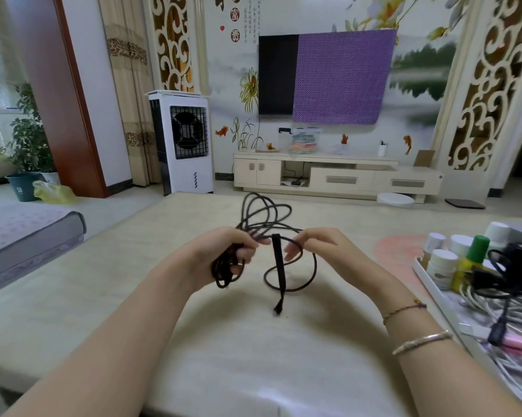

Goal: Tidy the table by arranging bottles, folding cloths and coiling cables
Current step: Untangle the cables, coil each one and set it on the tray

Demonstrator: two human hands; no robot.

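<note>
Cable: I hold the thin black braided cable [279,219] up over the middle of the pale beige table [103,284], at frame centre, so its loops hang free and I can gather them without dragging on the top.
Left hand: my left hand [238,248] curls round the bundle of loops already gathered, thumb pressed across the strands; some turns hang below my palm, others stand up behind my knuckles.
Right hand: my right hand [310,242] is loosely curled, the fingertips [289,251] pinching the running strand just beside the flat black strap [277,266].
Loose end: one open loop droops between my hands, and the plug end [277,310] hangs down to the table, so I judge the coil only part done.
Arms: both bare forearms reach in from the lower corners, wrists raised.
Tray: the white tray [434,284] at right edge holds white-capped bottles [441,263] and tangled cords, well apart from my hands.
</note>
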